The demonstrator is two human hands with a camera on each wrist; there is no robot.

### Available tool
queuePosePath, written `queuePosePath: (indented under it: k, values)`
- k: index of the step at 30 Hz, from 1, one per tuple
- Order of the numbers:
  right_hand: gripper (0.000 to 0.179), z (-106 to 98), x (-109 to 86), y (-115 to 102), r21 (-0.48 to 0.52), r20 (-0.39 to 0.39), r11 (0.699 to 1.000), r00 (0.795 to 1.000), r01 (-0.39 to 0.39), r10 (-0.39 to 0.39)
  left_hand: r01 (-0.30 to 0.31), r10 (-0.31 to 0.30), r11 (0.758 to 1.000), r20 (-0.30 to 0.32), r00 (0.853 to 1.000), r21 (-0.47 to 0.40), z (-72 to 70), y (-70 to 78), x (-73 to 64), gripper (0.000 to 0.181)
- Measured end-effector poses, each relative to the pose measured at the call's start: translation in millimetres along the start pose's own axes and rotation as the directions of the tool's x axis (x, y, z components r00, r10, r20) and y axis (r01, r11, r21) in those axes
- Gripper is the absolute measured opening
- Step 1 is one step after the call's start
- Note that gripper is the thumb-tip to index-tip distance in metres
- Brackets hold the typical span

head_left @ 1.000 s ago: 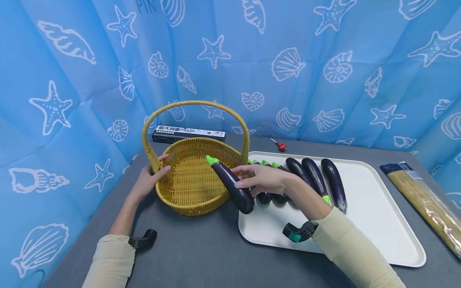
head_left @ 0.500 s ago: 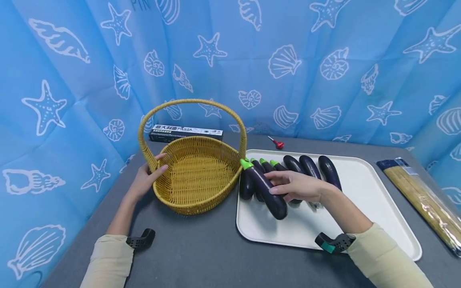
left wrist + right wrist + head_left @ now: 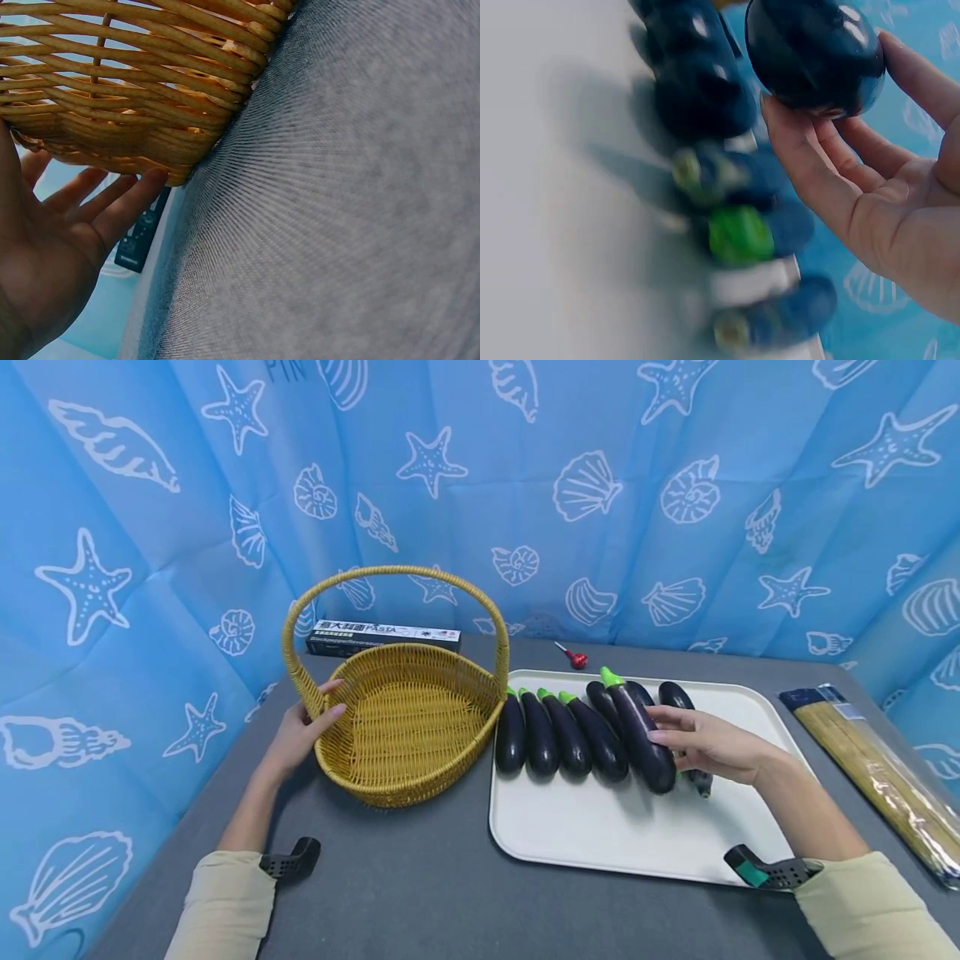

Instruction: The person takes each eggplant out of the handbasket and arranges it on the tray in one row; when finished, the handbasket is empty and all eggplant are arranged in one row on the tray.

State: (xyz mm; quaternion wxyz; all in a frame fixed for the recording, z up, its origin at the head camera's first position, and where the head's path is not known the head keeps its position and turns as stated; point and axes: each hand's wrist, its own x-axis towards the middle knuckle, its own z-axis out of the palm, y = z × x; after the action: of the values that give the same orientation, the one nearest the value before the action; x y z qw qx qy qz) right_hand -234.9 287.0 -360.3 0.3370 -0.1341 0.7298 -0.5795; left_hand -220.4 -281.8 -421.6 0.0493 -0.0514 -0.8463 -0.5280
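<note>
My right hand (image 3: 716, 747) grips a dark purple eggplant (image 3: 639, 735) with a green stem end, thumb on one side and fingers on the other. It tilts over the white tray (image 3: 585, 827), stem end away from me. In the right wrist view the held eggplant's rounded end (image 3: 814, 56) shows large between thumb and fingers. Several more eggplants (image 3: 558, 735) lie side by side on the tray, some partly hidden by the held one. My left hand (image 3: 296, 739) holds the woven basket (image 3: 408, 793) by its left rim near the handle; its fingers (image 3: 112, 206) touch the outer wall.
Behind the basket lies a black and white pasta box (image 3: 382, 639). A red lollipop (image 3: 576, 658) is behind the tray. Right of the tray lies a long clear packet of thin tan sticks (image 3: 870, 777). A blue shell-print curtain (image 3: 465, 510) hangs at the back.
My right hand has carried the eggplant from beside the basket rightward, over the row on the tray. My left hand stays at the basket's rim. The view has shifted slightly.
</note>
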Motion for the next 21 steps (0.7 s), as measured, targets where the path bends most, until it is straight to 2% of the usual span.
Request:
queuePosePath:
  k: [6,13,18,21]
  values:
    - [0.064,-30.7,-17.3,13.9,0.035,-0.083,0.999,0.997,0.003,0.0,-0.006,0.006,1.0,0.004,1.0,-0.001,-0.3,0.9,-0.2,0.057]
    - [0.028,-65.2,-35.0,27.7,0.159,-0.16,0.987,0.987,0.02,0.006,-0.01,0.01,1.0,0.005,1.0,0.009,0.1,1.1,-0.1,0.057]
    - [0.024,-81.4,-44.8,37.1,0.233,-0.206,0.972,0.978,0.029,0.02,-0.011,0.011,1.0,0.007,1.0,-0.003,0.5,1.4,-0.2,0.057]
    - [0.025,-88.3,-47.5,42.9,0.279,-0.192,0.959,0.981,0.039,0.016,-0.01,0.01,1.0,0.007,1.0,-0.005,0.7,1.4,-0.8,0.057]
